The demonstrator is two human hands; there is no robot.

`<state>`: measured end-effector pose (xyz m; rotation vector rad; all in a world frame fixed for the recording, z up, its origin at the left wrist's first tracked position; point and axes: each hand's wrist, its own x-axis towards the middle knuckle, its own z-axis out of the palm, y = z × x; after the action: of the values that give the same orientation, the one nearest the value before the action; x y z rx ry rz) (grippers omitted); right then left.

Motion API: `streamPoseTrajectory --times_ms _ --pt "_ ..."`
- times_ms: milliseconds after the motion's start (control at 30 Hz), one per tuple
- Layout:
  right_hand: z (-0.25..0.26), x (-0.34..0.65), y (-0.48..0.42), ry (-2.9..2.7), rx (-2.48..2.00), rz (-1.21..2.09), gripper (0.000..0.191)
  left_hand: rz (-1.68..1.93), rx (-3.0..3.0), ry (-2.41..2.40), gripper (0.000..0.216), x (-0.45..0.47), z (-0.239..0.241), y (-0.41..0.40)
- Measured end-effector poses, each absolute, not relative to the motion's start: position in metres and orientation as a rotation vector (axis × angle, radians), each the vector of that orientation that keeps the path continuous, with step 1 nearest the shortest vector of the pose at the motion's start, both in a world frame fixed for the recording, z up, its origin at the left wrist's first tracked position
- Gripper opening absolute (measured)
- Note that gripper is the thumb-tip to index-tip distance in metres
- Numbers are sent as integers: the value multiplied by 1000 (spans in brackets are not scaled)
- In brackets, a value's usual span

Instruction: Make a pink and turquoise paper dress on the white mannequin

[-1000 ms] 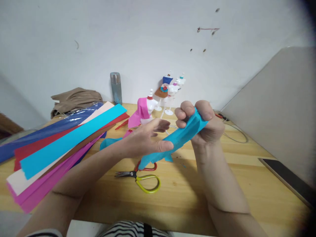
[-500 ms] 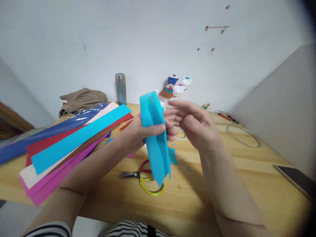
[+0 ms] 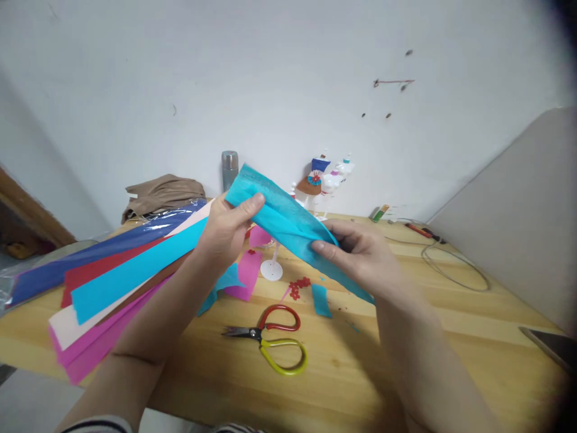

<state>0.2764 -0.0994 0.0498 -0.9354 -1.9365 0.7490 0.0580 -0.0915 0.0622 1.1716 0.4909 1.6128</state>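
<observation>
A folded strip of blue crepe paper [image 3: 288, 219] slants down to the right, held up over the table between both hands. My left hand [image 3: 229, 222] pinches its upper left end, thumb on top. My right hand [image 3: 356, 252] grips it lower down, thumb in front and fingers behind. Beneath the strip lie scissors [image 3: 256, 334] with one red and one yellow handle. Small red flower cut-outs [image 3: 297, 287], a blue paper scrap [image 3: 321, 300] and pink paper pieces [image 3: 247, 273] are scattered near them. A white round base [image 3: 271, 270] stands behind.
Coloured paper strips [image 3: 130, 273] are stacked at the left, by a plastic-wrapped blue roll [image 3: 108, 249]. Brown cloth [image 3: 166, 195] and a flask [image 3: 229, 170] stand against the wall. Decorated figures [image 3: 322, 174] are at the back, a cable [image 3: 451, 273] and a phone [image 3: 547, 349] at the right.
The blue strip has swung from nearly upright to a slant. My right hand, apart from the strip's lower part before, now holds it there. The left hand has moved left along with its end.
</observation>
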Motion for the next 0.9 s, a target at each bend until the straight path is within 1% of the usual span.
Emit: streamPoseTrajectory --times_ms 133,267,367,500,700,767,900 --pt "59 285 -96 -1959 -981 709 24 1614 1269 523 27 41 67 -83" --pt "60 290 -92 -2024 -1027 609 30 1688 1441 668 23 33 68 -81" --pt "56 293 -88 -2044 -1044 473 25 1745 1598 800 21 31 68 -80" --pt "53 298 -84 -2067 -1071 302 15 1706 1702 834 15 25 70 -78" --pt "53 309 -82 -2003 -1032 275 5 1670 1521 864 9 7 76 -76" --pt "53 312 -83 -1990 -990 233 9 1642 1525 861 8 1 78 -76" --pt "54 315 -84 -1939 -958 149 14 1627 1738 868 8 -1 82 -80"
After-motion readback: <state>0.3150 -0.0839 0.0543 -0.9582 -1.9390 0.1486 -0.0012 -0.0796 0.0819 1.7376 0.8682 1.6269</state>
